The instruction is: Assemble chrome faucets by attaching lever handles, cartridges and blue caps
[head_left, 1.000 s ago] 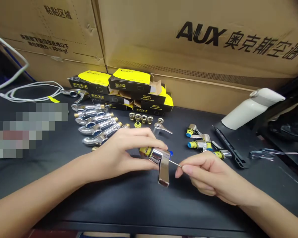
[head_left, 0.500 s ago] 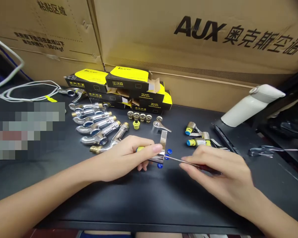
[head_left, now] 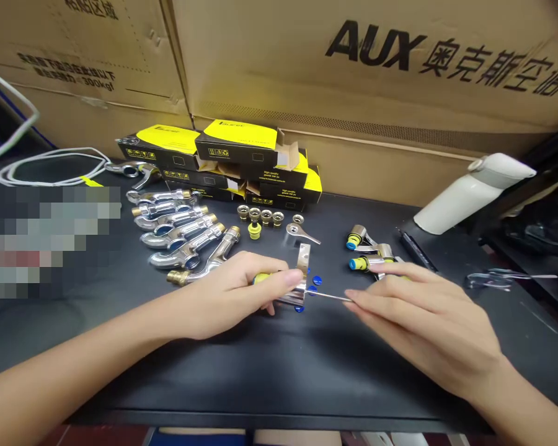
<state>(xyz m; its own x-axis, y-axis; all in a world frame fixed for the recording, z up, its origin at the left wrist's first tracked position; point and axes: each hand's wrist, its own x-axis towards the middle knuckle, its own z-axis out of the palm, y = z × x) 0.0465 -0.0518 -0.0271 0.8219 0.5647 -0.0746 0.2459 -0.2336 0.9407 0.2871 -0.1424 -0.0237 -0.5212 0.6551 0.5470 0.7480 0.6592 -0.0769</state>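
My left hand [head_left: 242, 291] is closed around a chrome faucet handle [head_left: 303, 263], its lever pointing up and a yellow cartridge showing behind my thumb. In my right hand [head_left: 432, 322] is a screwdriver [head_left: 328, 296]; its thin shaft runs left and the tip meets the handle's end. My palm and fingers hide the screwdriver's grip. Small blue caps [head_left: 317, 280] lie on the table just behind the shaft. A separate chrome lever [head_left: 301, 233] rests beyond the left hand. Several handles with yellow and blue cartridges [head_left: 359, 238] lie past my right fingers.
Chrome faucet bodies [head_left: 177, 238] are lined up at left. Metal collars [head_left: 266, 216] and a yellow-based part [head_left: 255, 231] stand behind. Stacked black-yellow boxes [head_left: 237, 148] lean near large cartons. At right are a white bottle [head_left: 465, 192], a black pen [head_left: 417, 249] and glasses [head_left: 493, 279].
My right hand has shifted right and its fingers have straightened along the screwdriver, covering the dark red grip. My left hand and the faucet handle have stayed nearly in place.
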